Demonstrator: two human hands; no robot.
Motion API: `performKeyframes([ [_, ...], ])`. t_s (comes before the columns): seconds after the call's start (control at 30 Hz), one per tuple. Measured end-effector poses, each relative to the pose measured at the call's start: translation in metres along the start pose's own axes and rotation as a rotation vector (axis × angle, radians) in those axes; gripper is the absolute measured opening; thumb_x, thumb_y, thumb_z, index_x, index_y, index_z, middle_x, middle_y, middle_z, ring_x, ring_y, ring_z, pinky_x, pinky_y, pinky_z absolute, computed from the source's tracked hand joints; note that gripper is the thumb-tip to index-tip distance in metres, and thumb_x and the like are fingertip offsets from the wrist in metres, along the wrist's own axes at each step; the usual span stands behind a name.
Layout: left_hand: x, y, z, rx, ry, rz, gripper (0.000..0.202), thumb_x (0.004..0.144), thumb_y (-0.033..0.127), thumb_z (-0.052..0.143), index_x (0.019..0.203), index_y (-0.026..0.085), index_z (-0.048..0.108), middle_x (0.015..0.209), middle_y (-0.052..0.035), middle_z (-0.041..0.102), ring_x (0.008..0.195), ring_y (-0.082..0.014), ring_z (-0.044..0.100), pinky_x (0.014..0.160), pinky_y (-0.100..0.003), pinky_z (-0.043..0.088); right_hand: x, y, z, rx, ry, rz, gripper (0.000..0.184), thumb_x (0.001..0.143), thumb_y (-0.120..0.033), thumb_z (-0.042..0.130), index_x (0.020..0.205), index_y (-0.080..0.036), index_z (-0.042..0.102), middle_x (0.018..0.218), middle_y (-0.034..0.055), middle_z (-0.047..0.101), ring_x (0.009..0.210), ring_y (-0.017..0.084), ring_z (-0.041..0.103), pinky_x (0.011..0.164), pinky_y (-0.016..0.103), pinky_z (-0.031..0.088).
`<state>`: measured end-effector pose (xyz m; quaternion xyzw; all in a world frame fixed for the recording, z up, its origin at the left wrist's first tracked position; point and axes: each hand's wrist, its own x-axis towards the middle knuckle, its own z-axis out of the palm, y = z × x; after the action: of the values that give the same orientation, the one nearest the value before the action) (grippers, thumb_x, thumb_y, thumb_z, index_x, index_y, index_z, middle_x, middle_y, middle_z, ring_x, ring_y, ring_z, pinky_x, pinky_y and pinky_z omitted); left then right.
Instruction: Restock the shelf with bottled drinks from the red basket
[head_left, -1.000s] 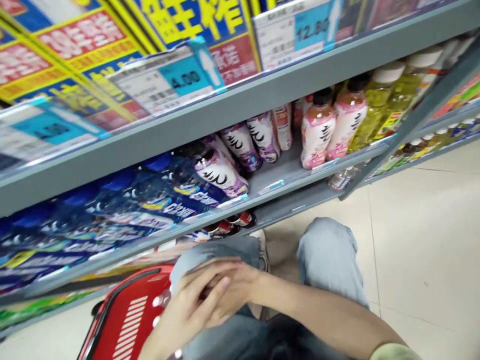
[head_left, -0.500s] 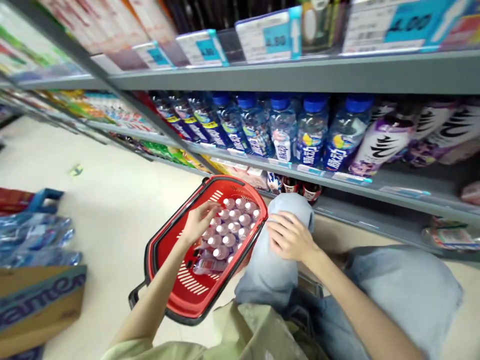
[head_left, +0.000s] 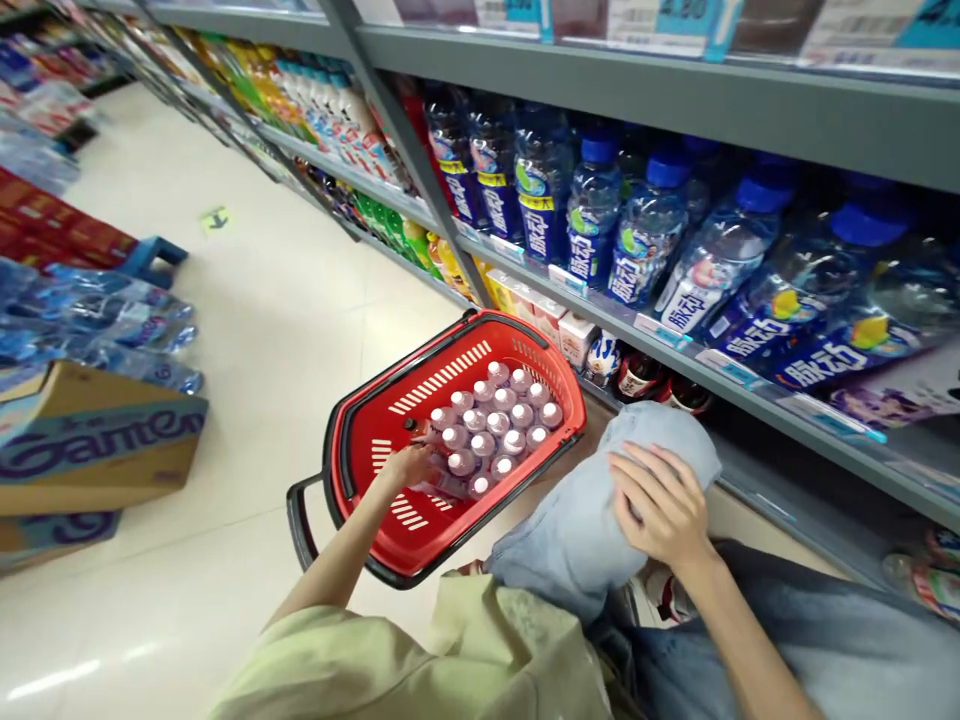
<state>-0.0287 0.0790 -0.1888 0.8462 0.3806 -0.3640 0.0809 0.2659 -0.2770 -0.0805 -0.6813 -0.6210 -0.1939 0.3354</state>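
Inside the red shopping basket (head_left: 450,560), my left hand (head_left: 409,467) reaches down at the near left of the white-capped bottles (head_left: 497,425). Its fingers are blurred and partly hidden against a clear-looking bottle (head_left: 448,484) lying on its side, so whether they grip it is unclear. Several of the small pinkish bottles stand upright, packed together in the basket's right half. A dark cap (head_left: 410,425) shows beside them. My right hand (head_left: 664,500) lies on my denim-covered knee (head_left: 592,500), fingers stretched out and holding nothing.
A shelf (head_left: 630,325) with rows of blue-capped drink bottles (head_left: 592,215) runs along the right. The basket's black handle (head_left: 300,525) sticks out to the left. A cardboard box (head_left: 112,430) and packs of water bottles (head_left: 120,310) stand at the left on the pale floor (head_left: 277,400).
My left hand has gone lower into the basket, to the lying bottle. My right hand stays on my knee. The view has shifted, bringing more floor and left shelving into sight.
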Motion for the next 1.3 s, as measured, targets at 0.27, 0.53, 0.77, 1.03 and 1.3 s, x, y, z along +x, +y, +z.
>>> performKeyframes([
  [0.27, 0.008, 0.005, 0.019, -0.022, 0.026, -0.013, 0.053, 0.09, 0.027, 0.069, 0.141, 0.02, 0.06, 0.146, -0.0151, 0.057, 0.138, -0.0345, 0.051, 0.108, -0.05, 0.048, -0.011, -0.002, -0.007, -0.044, 0.036, 0.002, 0.03, 0.084, -0.004, 0.063, 0.11, -0.017, 0.072, 0.102, 0.0054, 0.083, 0.103, 0.025, 0.078, 0.102, 0.041, 0.051],
  [0.53, -0.002, -0.016, 0.026, -0.039, -0.078, -0.115, 0.049, 0.092, 0.036, 0.073, 0.135, 0.015, 0.061, 0.134, -0.0135, 0.062, 0.127, -0.0302, 0.058, 0.103, -0.051, 0.052, -0.008, -0.004, -0.007, -0.07, 0.022, -0.005, 0.029, 0.086, -0.004, 0.062, 0.108, -0.018, 0.074, 0.099, 0.0031, 0.083, 0.098, 0.026, 0.08, 0.099, 0.04, 0.052],
  [0.77, -0.002, -0.018, 0.029, -0.084, -0.127, -0.134, 0.038, 0.098, 0.034, 0.067, 0.13, 0.015, 0.063, 0.129, -0.0117, 0.065, 0.117, -0.0257, 0.065, 0.1, -0.048, 0.056, -0.007, -0.004, -0.006, -0.083, 0.028, -0.024, 0.027, 0.087, -0.005, 0.061, 0.107, -0.018, 0.075, 0.094, 0.003, 0.083, 0.091, 0.027, 0.081, 0.093, 0.041, 0.054],
  [1.03, -0.008, -0.005, 0.023, -0.07, -0.143, -0.15, 0.033, 0.097, 0.033, 0.068, 0.123, 0.013, 0.066, 0.126, -0.0116, 0.067, 0.115, -0.0248, 0.066, 0.101, -0.048, 0.056, -0.004, -0.005, -0.006, -0.076, 0.026, -0.025, 0.026, 0.087, -0.004, 0.061, 0.104, -0.017, 0.075, 0.093, 0.0035, 0.083, 0.09, 0.028, 0.081, 0.091, 0.041, 0.053],
  [1.3, -0.02, 0.043, 0.037, -0.08, -0.128, -0.128, 0.031, 0.098, 0.034, 0.067, 0.12, 0.012, 0.067, 0.121, -0.0116, 0.069, 0.11, -0.0235, 0.068, 0.097, -0.046, 0.058, -0.001, -0.003, -0.002, -0.067, 0.036, -0.072, 0.025, 0.086, -0.005, 0.063, 0.105, -0.016, 0.075, 0.095, 0.0034, 0.083, 0.091, 0.027, 0.081, 0.092, 0.041, 0.053],
])
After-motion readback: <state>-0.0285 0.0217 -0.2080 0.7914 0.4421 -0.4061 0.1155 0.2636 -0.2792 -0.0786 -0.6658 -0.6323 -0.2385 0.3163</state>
